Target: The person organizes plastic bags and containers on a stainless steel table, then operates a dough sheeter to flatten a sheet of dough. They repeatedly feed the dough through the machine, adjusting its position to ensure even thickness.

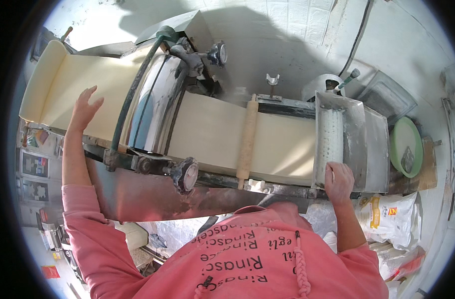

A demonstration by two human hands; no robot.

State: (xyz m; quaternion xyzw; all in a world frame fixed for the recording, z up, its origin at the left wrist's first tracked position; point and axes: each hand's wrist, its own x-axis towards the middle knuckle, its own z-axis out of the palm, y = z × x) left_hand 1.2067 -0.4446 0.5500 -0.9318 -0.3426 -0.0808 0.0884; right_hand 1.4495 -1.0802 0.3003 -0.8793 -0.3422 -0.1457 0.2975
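One dough sheet [212, 132]; left hand [84, 110] above, right hand [338, 182] on one roller [331, 142]

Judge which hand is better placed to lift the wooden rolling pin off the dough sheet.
Right, probably. The right hand rests on the metal housing near the rolling pin. The left hand is spread over the dough sheet beyond the shiny roller cover, farther off.

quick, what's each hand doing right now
left hand: open, fingers spread over the dough sheet
right hand: resting on the metal roller housing, holding nothing
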